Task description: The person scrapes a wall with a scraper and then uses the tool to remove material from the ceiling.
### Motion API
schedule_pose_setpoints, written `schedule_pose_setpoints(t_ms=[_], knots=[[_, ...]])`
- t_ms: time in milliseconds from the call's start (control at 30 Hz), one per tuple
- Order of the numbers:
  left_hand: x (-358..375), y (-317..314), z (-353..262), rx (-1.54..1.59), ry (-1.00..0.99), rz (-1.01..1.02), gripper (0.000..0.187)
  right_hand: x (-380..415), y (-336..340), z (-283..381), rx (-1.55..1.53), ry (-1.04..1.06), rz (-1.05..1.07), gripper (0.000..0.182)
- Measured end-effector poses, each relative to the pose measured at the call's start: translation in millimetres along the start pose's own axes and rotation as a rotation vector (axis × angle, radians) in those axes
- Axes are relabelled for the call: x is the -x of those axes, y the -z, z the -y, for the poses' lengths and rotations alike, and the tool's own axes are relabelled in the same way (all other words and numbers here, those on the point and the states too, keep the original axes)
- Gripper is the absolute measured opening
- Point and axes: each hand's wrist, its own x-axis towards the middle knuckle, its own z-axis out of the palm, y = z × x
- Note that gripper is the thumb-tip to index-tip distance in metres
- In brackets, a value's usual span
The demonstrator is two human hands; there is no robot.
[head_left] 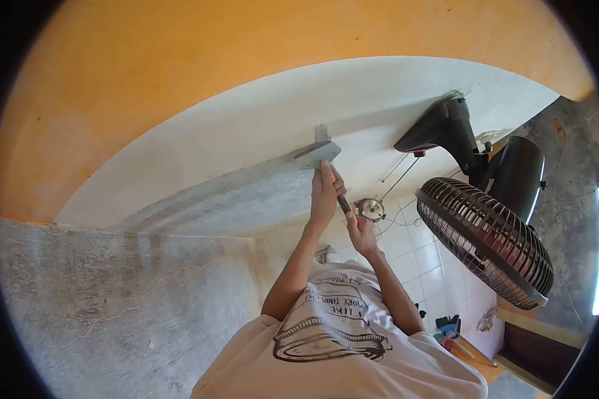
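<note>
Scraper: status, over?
Left hand, right hand below, both gripping scraper. Scraper head up at wall. Black fan to the right, not touching it.

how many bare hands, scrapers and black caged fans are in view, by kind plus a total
Bare hands: 2, left hand and right hand
Scraper: 1
Black caged fan: 1
Total: 4
</note>
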Motion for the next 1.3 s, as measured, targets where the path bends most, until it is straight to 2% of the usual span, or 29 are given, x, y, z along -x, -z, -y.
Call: schedule_pose_setpoints(t_ms=[167, 367, 467, 567, 667, 800, 1100, 1200, 1300], knots=[[1, -5, -18, 0.007, -0.018, 0.033, 0.047, -3, 8, 23, -0.044, -0.029, 0.036, 0.064], [3, -6, -16, -0.013, -0.023, 0.019, 0.047, 0, 3, 11, 0.039, -0.004, 0.003, 0.064], [5, -6, -28, -0.027, -0.034, 0.051, 0.047, -4, 2, 15, -0.057, -0.028, 0.030, 0.064], [2, -5, -26, -0.026, -0.042, 0.068, 0.046, -3, 5, 23, -0.019, -0.001, 0.021, 0.063], [3, -1, -15, -0.037, -0.026, 0.048, 0.047, -2, -1, 5, -0.027, -0.003, 0.036, 0.063], [4, -6, -39, -0.070, -0.004, 0.066, 0.047, -4, 0, 19, -0.099, -0.018, 0.058, 0.065], [-1, 2, -24, -0.022, -0.013, 0.068, 0.050, -2, 5, 28, 0.007, 0.041, 0.008, 0.063], [3, -5, -46, 0.003, 0.000, 0.076, 0.050, 1, 11, 51, -0.084, 0.001, 0.008, 0.065], [1, -3, -37, 0.025, 0.012, 0.066, 0.050, 2, 11, 50, -0.044, -0.028, 0.016, 0.064]])
